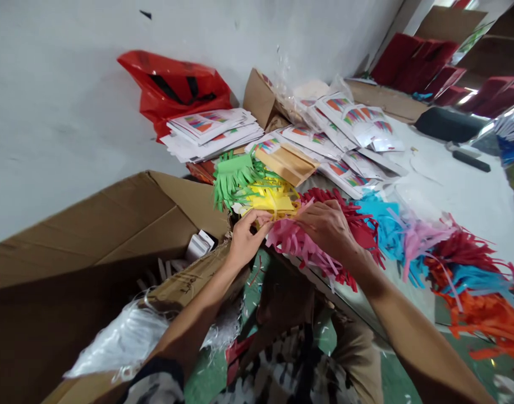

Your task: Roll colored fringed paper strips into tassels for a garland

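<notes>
My left hand (247,234) pinches the left end of a pink fringed paper strip (297,245). At the strip's upper right edge, my right hand (329,227) is closed with its fingertips on the same paper. The pink fringe hangs down over the table edge between my hands. Just above them lies a yellow fringed paper bundle (267,197) with a pale band across it. A green fringed bundle (235,171) is behind that, to the left. Dark red fringed paper (364,230) lies behind and to the right of my right hand, partly covered by it.
Blue fringe (381,212) and orange fringe (484,320) lie along the table's right side. Printed white packets (341,126) are piled behind, near a red plastic bag (177,84). At left stands an open cardboard box (114,224), with white strings (122,336) over its edge.
</notes>
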`<state>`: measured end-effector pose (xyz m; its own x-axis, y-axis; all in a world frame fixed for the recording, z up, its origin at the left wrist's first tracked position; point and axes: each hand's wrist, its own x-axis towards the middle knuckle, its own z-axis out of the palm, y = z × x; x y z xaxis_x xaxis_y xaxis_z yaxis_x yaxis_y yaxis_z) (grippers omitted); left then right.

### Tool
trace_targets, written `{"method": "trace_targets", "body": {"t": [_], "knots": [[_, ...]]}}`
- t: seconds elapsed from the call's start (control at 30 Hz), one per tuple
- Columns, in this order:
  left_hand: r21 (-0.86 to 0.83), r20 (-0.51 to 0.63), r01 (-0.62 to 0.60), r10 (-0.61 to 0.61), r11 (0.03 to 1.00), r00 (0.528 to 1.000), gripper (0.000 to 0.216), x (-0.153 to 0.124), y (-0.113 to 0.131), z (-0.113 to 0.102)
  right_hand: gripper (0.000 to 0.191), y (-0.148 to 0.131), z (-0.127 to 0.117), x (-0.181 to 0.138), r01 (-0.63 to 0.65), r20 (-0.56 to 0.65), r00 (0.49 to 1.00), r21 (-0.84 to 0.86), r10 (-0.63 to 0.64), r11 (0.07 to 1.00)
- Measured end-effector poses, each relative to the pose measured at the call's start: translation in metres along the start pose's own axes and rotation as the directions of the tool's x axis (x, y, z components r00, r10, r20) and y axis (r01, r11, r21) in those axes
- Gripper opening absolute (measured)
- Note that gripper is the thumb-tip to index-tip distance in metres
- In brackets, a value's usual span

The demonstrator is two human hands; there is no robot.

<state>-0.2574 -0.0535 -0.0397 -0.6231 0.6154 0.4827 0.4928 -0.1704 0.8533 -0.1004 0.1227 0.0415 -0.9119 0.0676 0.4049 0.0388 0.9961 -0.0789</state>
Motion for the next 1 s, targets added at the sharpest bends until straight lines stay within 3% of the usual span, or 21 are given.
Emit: {"method": "trace_targets", "body": {"t": [0.23,0.53,0.7,0.83,1.0], "knots": [[0.126,-0.044,-0.076,0.082,0.989,0.996,0.007,0.005,0.002,0.008,0.021,-0.002,-0.002,-0.002,-0.019,0.011,1.000,0.054,0.018,0.998],[0.113,-0.025,-0.016,0.019,0.993,1.000,0.008,0.009,0.008,0.014,0.022,0.006,-0.009,-0.008,-0.157,-0.026,0.986,0.156,0.163,0.975],[0.109,0.045,0.031,-0.036,0.994,0.998,0.024,0.011,0.013,0.016,0.014,-0.003,-0.004,-0.009,-0.187,-0.067,0.975,0.265,0.212,0.946],[0.064,0.051,0.085,-0.088,0.994,0.995,0.025,0.011,0.008,0.019,0.012,-0.006,-0.004,-0.008,-0.223,-0.116,0.941,0.494,0.318,0.840],[0.070,0.022,0.086,-0.087,0.994,0.996,0.026,0.009,0.001,0.018,0.021,0.001,-0.008,-0.010,-0.356,-0.054,0.845,0.684,0.531,0.637]]}}
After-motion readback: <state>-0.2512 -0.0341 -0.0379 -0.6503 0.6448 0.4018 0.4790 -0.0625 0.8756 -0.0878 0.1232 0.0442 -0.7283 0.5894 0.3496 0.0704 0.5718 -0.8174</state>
